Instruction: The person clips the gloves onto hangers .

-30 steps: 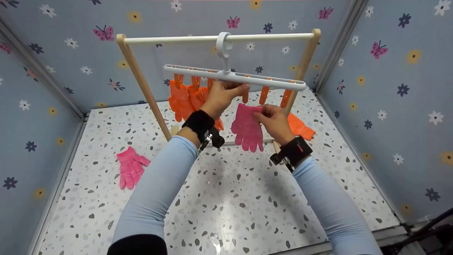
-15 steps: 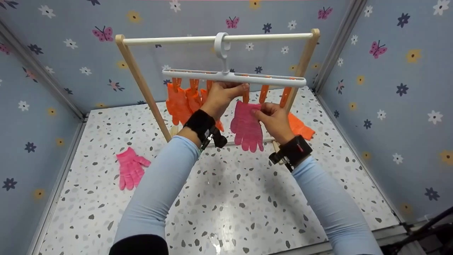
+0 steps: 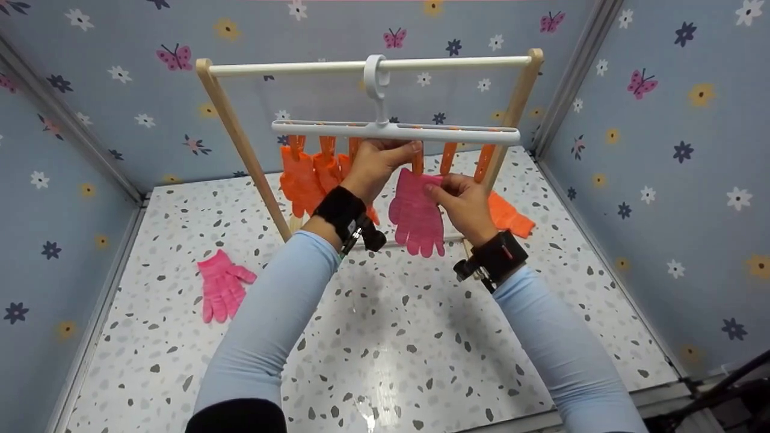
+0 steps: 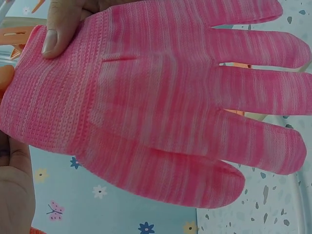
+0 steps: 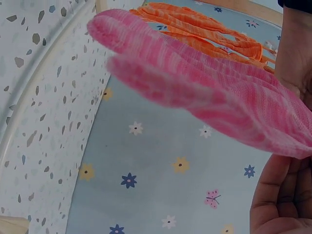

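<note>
In the head view, a pink knit glove hangs fingers down just under the white clip hanger. My right hand pinches its cuff at the right side. My left hand is up under the hanger's middle, thumb and fingers pinching an orange clothespin. The glove's cuff lies right at that clip's lower end; whether it is between the clip's tips I cannot tell. In the left wrist view, the glove is spread flat, with a thumb on its cuff. The right wrist view shows the glove edge-on.
Orange gloves hang from clips on the hanger's left half. The hanger's hook sits on a white rail between wooden posts. A second pink glove lies on the speckled surface at left; an orange glove lies behind the right hand.
The hanger has swung from tilted down on the right to nearly level, its left end dropping. The pink glove has shifted slightly up and left with my right hand.
</note>
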{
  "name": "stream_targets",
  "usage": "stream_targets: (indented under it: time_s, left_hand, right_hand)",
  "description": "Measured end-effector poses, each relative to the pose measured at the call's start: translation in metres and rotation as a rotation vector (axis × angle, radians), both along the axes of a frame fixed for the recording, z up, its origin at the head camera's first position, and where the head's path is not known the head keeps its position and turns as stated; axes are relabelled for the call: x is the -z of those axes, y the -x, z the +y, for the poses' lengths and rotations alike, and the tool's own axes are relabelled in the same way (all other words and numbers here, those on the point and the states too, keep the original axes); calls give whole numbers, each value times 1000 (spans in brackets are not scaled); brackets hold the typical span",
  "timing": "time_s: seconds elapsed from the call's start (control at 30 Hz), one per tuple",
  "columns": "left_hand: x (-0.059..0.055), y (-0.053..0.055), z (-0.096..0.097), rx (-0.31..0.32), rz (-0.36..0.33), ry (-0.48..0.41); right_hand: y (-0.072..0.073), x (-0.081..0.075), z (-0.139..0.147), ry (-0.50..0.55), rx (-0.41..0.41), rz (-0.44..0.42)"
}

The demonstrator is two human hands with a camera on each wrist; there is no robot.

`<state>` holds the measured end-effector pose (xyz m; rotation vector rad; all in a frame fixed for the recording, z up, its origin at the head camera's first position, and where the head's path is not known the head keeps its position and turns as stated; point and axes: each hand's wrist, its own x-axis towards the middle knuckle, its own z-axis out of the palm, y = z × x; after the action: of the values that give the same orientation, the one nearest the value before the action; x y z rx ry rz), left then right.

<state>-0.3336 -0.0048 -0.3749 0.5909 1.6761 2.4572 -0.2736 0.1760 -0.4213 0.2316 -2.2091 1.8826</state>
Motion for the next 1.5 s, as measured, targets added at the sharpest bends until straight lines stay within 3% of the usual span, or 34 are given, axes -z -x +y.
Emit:
stream_targets:
  time_s: [0.43,0.63,0.87,1.17,1.3,1.5]
  left_hand:
    - [0,0,-3,12,-1,-1]
    - [0,-2,-6,9,20,27]
    - [1,-5,-10,5,-18,60]
    - [3,-4,-12,-20,-2,130]
    - [3,-4,-13,-51,31,203]
    - [0,-8,-14,-98,65,279]
  right_hand:
    - [1,3,-5,116,-18,50]
    - [0,2,-7,111,-16,-13]
    - [-1,1,-8,81,-45,-54]
    - [2,8,-11,69,-39,-18]
    - [3,9,-13,71,-43,-5]
    - [4,8,-14,38,-30,-37]
